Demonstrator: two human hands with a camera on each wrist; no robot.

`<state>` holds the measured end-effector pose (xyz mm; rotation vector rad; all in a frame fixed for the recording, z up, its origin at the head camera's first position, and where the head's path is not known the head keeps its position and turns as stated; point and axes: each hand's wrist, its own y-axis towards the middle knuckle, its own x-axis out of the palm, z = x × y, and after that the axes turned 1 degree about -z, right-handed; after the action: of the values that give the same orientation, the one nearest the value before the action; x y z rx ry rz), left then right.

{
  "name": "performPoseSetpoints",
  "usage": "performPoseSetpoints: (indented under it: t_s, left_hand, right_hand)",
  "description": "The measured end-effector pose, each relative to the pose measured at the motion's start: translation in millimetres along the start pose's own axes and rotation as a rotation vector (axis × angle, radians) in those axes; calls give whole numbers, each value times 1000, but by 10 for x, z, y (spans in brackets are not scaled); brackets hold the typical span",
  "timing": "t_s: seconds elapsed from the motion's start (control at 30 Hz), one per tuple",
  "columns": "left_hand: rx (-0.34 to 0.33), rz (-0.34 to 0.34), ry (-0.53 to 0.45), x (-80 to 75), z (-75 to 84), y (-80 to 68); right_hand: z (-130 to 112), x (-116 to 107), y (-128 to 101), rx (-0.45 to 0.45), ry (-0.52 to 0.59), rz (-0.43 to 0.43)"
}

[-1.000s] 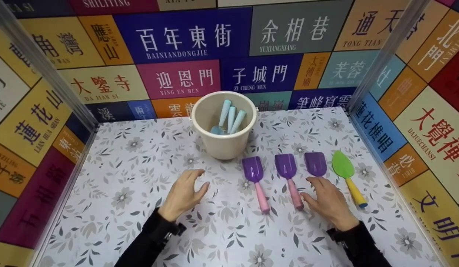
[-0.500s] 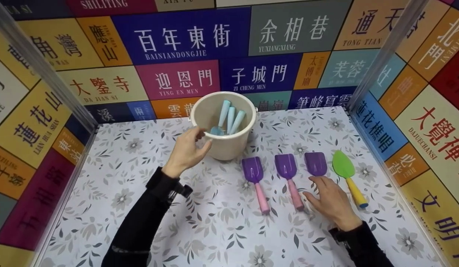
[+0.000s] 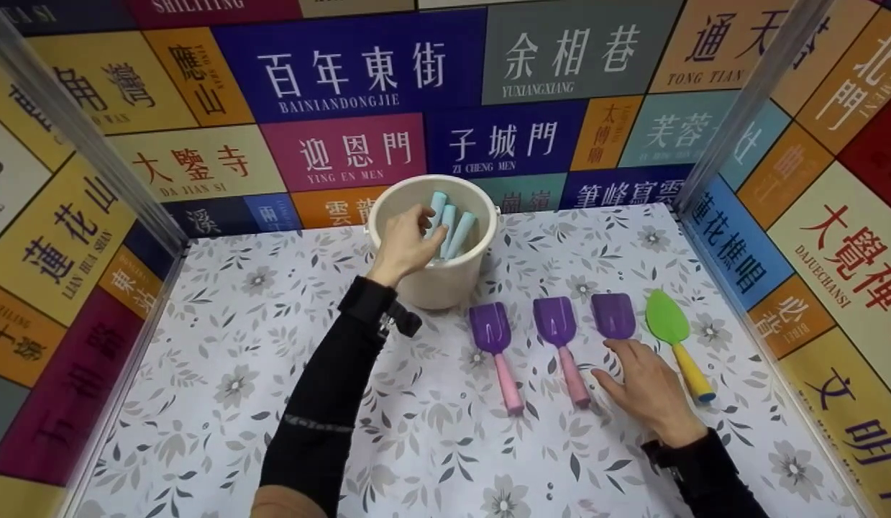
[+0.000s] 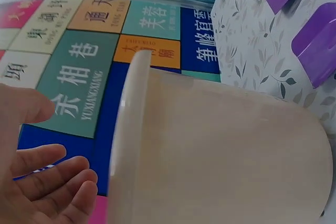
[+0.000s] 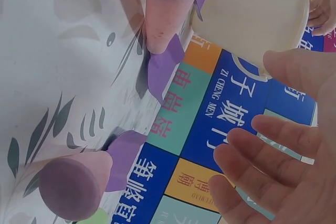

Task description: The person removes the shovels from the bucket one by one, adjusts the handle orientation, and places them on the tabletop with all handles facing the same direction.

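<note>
A cream bucket [image 3: 445, 284] stands at the back of the floral table and holds three light-blue tool handles [image 3: 461, 234]. My left hand [image 3: 404, 243] reaches over its near rim, fingers inside beside the handles; the left wrist view shows those fingers [image 4: 39, 182] loosely extended next to the bucket wall [image 4: 220, 156], holding nothing. My right hand [image 3: 650, 392] lies flat on the table over the handle of the right purple shovel [image 3: 613, 315]. Two more purple shovels [image 3: 492, 327] [image 3: 556, 321] with pink handles lie to its left.
A green shovel [image 3: 666, 320] with a yellow handle lies right of my right hand. Colourful sign-covered walls [image 3: 344, 151] close in the table [image 3: 222, 374] at the back and both sides, with metal corner posts [image 3: 733, 122].
My left hand lifted off the table, moved up to the bucket and now reaches inside it. The right hand stayed in place over the shovel handle.
</note>
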<state>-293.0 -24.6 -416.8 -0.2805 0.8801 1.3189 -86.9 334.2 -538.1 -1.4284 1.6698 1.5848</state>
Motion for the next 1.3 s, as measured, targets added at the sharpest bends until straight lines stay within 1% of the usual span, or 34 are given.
performPoseSetpoints:
  t_s: [0.1, 0.17, 0.27, 0.4, 0.53, 0.57, 0.67, 0.77, 0.8, 0.83, 0.87, 0.9, 0.97, 1.03, 1.1, 1.2, 1.27, 1.3]
  left_hand:
    - [-65, -32, 5, 84, 5, 122]
    - [-89, -52, -1, 139, 15, 191]
    - [-108, -71, 19, 225, 25, 274]
    - [-167, -96, 59, 326, 29, 350]
    - [-240, -138, 73, 387, 64, 423]
    - [-243, -144, 73, 452, -3, 481]
    - [-249, -165, 100, 533, -12, 574]
    - [-225, -150, 162, 695, -137, 698]
    - [-222, -144, 185, 709, -125, 708]
    - [-213, -131, 203, 759, -172, 741]
    - [-206, -113, 214, 814, -225, 774]
    - [-207, -110, 216, 843, -255, 797]
    - [-220, -126, 199, 853, -259, 820]
    - [-218, -112, 200, 874, -279, 837]
    - [-246, -150, 193, 861, -257, 848]
    - [-249, -134, 211, 909, -298, 876]
    - [-267, -174, 203, 855, -214, 853]
    - [-260, -175, 202, 834, -175, 833]
  right_hand:
    - [6, 0, -2, -4, -5, 4]
    - [9, 3, -4, -5, -5, 3]
    - [8, 13, -5, -2, -4, -4]
    - [-2, 29, -4, 8, 1, -25]
    - [-17, 32, -16, 18, 5, -44]
    - [-20, 30, -20, 20, 7, -46]
    - [-24, 20, -35, 24, 8, -46]
    - [-24, 4, -37, 15, 8, -37]
    - [-23, -1, -36, 10, 6, -33]
    - [-22, -6, -33, 5, 6, -29]
    - [-21, -10, -30, 1, 6, -25]
    - [-21, -14, -28, 1, 5, -20]
    - [-22, -16, -25, 4, 3, -17]
    - [-24, -15, -25, 11, 5, -22]
    - [-26, -15, -26, 20, 8, -31]
    - [-25, -17, -27, 28, 15, -41]
    - [-22, -23, -25, 33, 16, -43]
    - [-19, -26, -24, 33, 17, -44]
